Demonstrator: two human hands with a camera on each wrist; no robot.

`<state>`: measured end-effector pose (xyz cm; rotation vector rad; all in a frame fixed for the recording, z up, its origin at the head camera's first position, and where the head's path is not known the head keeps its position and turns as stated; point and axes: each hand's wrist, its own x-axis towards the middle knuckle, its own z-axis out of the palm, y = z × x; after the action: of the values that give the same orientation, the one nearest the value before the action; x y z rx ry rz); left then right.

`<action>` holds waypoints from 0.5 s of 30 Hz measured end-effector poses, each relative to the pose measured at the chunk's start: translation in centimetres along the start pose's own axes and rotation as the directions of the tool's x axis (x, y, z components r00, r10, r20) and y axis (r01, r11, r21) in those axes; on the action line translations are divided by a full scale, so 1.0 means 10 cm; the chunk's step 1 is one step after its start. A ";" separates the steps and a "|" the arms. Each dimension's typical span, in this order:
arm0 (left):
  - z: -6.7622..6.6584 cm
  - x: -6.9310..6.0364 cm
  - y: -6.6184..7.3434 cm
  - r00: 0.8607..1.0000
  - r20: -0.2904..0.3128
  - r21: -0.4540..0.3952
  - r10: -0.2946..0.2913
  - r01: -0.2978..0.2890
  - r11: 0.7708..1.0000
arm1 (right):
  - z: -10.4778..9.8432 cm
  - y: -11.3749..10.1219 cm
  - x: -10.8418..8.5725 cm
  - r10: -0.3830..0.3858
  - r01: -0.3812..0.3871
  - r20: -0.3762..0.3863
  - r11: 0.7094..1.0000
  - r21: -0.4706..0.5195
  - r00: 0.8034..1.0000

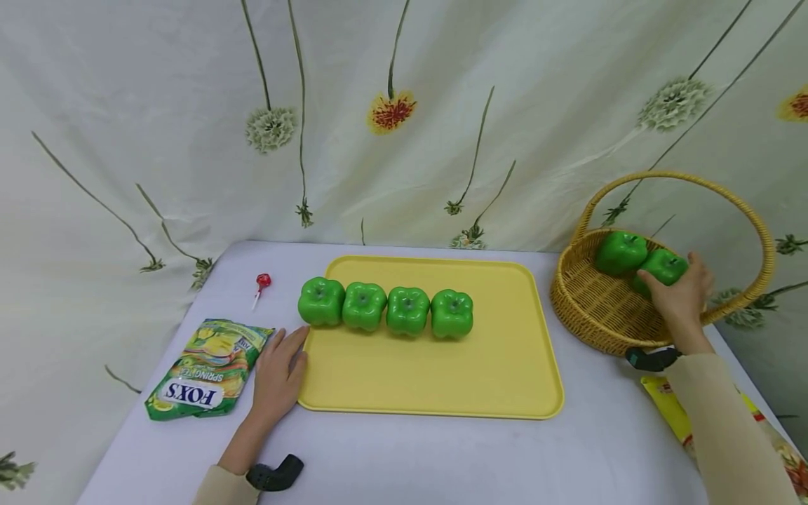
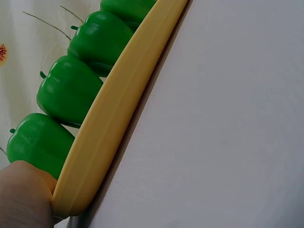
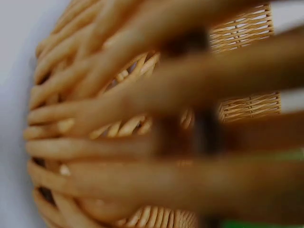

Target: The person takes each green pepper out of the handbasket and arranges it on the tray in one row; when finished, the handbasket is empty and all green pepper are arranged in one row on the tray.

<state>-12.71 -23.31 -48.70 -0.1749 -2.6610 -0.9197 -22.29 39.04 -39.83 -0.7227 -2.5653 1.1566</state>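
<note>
On the near part of the desk (image 1: 442,463), a yellow packet (image 1: 670,407) lies at the right, partly hidden beneath the right forearm. The left hand (image 1: 278,372) rests at the left rim of the yellow tray (image 1: 429,379), fingers relaxed and fairly straight, grasping nothing; its contact there probably serves to steady the tray. Just left of it, a green Fox's bag (image 1: 208,372) lies flat on the desk, off the tray, which leaves the tray's surface to other things. Farther in, four green peppers (image 1: 407,311) stand in a row, side by side and touching, from the left rim towards the middle; the tight spacing likely lets each brace its neighbour and leaves the tray's right part bare. The leftmost one appears to sit at or over the rim, close to the left fingertips. At the far right, the right hand (image 1: 684,291) reaches into the wicker basket (image 1: 587,326), thumb and fingers curled around a pepper (image 1: 665,268) inside it, a grip from two sides that suits a rounded, smooth body; blurred wicker fills the right wrist view, so the far fingertips cannot be checked. Another pepper (image 1: 621,252) lies just beyond it, against the basket's far wall. The handle (image 1: 768,252) arches high, leaving room for the hand beneath. At the far left lies a red lollipop (image 1: 263,280), apart from everything else, before the flowered cloth (image 1: 391,175).
</note>
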 end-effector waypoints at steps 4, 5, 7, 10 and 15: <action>-0.01 0.00 0.01 1.000 -0.004 0.004 0.003 -0.003 1.000 | 0.00 0.01 0.01 0.005 -0.005 0.025 1.000 -0.029 1.000; -0.01 0.00 0.01 1.000 -0.005 0.004 0.003 -0.003 1.000 | 0.00 0.01 0.01 0.006 -0.005 0.030 0.999 -0.033 1.000; -0.01 0.00 0.01 1.000 -0.006 0.004 0.004 -0.004 1.000 | 0.00 0.02 0.01 0.013 -0.012 0.034 1.000 -0.028 0.999; -0.01 0.01 0.01 1.000 -0.005 0.002 0.007 -0.007 1.000 | 0.00 0.02 0.02 0.037 -0.037 0.033 0.999 -0.011 0.999; 0.00 0.00 0.00 1.000 -0.004 0.003 0.006 -0.006 1.000 | 0.02 0.03 0.03 0.066 -0.066 0.006 0.998 0.014 0.998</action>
<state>-12.75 -23.30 -48.70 -0.1803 -2.6562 -0.9129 -22.51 39.18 -40.17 -0.8076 -2.5529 1.1972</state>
